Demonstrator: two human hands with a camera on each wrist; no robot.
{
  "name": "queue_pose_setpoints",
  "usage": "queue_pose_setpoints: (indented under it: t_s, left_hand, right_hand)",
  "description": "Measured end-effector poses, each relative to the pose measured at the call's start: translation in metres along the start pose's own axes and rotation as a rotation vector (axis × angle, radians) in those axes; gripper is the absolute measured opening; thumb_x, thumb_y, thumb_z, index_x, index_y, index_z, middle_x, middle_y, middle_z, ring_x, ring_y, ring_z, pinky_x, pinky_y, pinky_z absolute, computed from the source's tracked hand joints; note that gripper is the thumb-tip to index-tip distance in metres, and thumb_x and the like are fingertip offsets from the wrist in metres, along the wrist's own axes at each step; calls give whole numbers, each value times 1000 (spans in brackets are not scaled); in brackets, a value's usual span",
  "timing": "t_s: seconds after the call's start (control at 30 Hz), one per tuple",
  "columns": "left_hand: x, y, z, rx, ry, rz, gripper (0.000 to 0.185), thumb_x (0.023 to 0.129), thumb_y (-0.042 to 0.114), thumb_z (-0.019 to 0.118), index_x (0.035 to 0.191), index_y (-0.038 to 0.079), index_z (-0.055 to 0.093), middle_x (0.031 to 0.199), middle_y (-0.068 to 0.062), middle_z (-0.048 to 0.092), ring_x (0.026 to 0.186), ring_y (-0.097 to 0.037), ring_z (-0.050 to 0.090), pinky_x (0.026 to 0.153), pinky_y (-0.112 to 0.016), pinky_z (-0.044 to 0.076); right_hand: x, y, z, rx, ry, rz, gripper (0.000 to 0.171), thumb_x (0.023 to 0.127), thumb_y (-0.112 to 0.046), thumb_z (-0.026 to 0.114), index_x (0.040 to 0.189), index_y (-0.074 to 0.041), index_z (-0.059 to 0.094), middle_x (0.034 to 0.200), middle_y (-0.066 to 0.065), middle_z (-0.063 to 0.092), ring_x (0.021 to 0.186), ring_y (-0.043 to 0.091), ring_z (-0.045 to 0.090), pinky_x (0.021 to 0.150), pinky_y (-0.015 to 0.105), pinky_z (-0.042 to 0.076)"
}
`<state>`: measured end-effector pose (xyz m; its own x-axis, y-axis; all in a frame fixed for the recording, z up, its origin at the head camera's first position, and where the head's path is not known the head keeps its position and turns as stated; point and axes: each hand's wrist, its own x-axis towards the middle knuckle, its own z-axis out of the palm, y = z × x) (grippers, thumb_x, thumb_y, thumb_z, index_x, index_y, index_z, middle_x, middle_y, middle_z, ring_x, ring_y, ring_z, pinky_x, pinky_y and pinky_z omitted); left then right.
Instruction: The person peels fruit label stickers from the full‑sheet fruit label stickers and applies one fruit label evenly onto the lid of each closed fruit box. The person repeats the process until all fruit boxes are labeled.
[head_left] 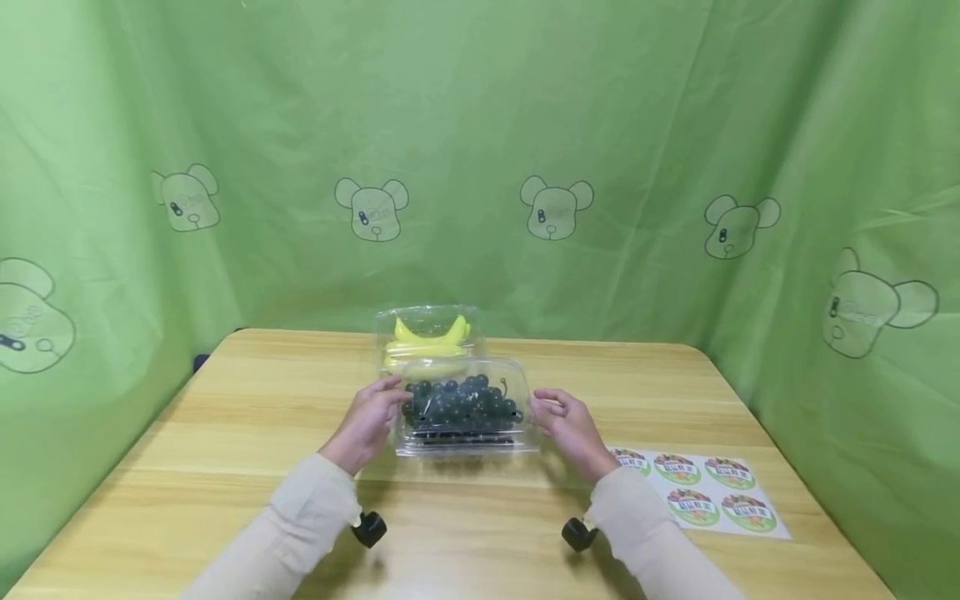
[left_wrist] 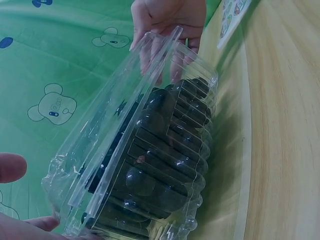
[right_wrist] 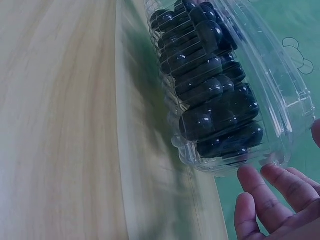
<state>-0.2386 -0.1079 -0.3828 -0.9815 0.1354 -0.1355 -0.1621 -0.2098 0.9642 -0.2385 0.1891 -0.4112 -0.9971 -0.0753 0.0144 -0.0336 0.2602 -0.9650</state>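
Note:
A clear plastic clamshell box [head_left: 468,442] of dark grapes [head_left: 461,404] sits between my two hands, close over the wooden table, its lid down. At its left end is my left hand [head_left: 367,421], fingers against the side; in the left wrist view the thumb [left_wrist: 11,167] stands apart from the plastic. On the opposite end, fingertips of my right hand [head_left: 570,423] touch the box's corner, fingers fairly straight and spread in the right wrist view. Directly behind stands another clear box [head_left: 382,321] with yellow bananas [head_left: 427,346], partly hidden by the grape box.
To the right on the table [head_left: 225,433] lies a white sheet [head_left: 723,525] of several round fruit labels [head_left: 693,507], part of it behind my right forearm. Green curtains [head_left: 465,108] with bear-head drawings surround the table at the back and both sides.

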Motion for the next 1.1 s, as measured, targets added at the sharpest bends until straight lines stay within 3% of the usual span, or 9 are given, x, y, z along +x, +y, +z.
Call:
queue_pose_setpoints:
  t_s: [0.87, 1.07, 1.1]
  left_hand:
    - [12, -3, 19, 35, -24, 2, 60, 93, 1, 52, 147, -7, 27, 155, -26, 21, 143, -41, 15, 116, -52, 14]
    - [12, -4, 23, 41, -7, -2, 60, 92, 1, 53, 146, -6, 29, 153, -25, 26, 136, -36, 31, 115, -47, 25]
    - [12, -4, 24, 49, 3, -3, 59, 92, 1, 53, 146, -5, 30, 152, -24, 29, 127, -32, 42, 112, -43, 31]
  right_hand:
    - [-4, 2, -22, 0, 16, 33, 50, 101, -23, 52, 141, 4, 39, 136, 26, 51, 122, 38, 52, 103, 45, 43]
    - [-6, 1, -26, 5, 24, 42, 48, 101, -21, 52, 140, 4, 40, 137, 26, 50, 123, 39, 51, 103, 43, 43]
    - [-6, 1, -27, 8, 25, 43, 47, 101, -20, 51, 140, 3, 40, 137, 26, 50, 123, 38, 51, 103, 43, 43]
